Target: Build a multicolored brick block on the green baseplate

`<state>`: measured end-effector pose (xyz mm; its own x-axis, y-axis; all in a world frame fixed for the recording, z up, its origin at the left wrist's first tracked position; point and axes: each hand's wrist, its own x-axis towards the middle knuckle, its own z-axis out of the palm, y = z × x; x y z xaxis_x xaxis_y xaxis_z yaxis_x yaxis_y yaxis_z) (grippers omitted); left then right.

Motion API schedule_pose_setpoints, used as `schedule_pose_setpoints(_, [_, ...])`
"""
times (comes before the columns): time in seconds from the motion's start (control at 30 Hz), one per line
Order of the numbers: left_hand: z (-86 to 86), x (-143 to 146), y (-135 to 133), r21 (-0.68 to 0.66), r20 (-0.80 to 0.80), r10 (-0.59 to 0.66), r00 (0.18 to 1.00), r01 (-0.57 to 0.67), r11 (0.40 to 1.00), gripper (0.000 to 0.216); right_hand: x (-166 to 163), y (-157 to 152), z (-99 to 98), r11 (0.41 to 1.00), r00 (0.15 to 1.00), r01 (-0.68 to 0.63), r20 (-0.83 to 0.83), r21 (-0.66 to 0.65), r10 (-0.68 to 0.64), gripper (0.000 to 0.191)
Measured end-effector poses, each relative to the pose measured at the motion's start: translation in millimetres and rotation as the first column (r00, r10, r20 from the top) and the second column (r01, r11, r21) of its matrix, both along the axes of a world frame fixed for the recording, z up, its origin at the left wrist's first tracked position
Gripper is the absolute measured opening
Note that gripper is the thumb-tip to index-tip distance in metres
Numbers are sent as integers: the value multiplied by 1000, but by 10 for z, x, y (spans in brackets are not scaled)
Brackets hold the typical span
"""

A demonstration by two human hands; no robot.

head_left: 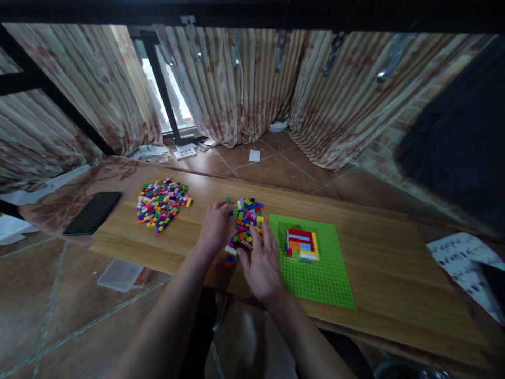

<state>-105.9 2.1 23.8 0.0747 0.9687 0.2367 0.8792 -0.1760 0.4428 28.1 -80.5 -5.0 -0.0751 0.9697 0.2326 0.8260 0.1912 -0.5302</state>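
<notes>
My left hand [216, 227] rests at the left side of a small pile of mixed toy bricks [243, 217] on the wooden table. Its fingers are curled together toward the bricks, and whatever their tips hold is hidden. My right hand [262, 260] lies along the pile's near right side, thumb and fingers apart, with no brick visibly gripped. A few loose bricks [230, 260] lie between my wrists near the table edge. Right of my right hand is a green baseplate [335, 273], bearing a low rectangular build [302, 245] of red, yellow, white, blue and orange bricks.
A larger pile of colourful bricks [161, 202] sits on the left of the wooden table [394, 263]. Beyond it lies a black phone-like slab [92, 213]. A clear plastic box [118, 275] is on the tiled floor. A printed sheet [465, 263] lies at the right.
</notes>
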Motion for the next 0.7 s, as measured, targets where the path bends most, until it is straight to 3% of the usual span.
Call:
schedule_pose_setpoints(0.2, [-77, 20, 55, -62, -176, -1, 984, -10, 998, 38, 31, 3, 12, 998, 997, -18, 71, -63, 22, 53])
schedule_pose_setpoints(0.53, [-72, 15, 89, -69, -161, -8, 987, -4, 998, 32, 59, -40, 60, 997, 998, -29, 60, -71, 34, 52])
schedule_pose_setpoints(0.7, [-39, -22, 89, -73, -72, -24, 997, 19, 997, 27, 109, -41, 51, 999, 998, -22, 55, -31, 24, 48])
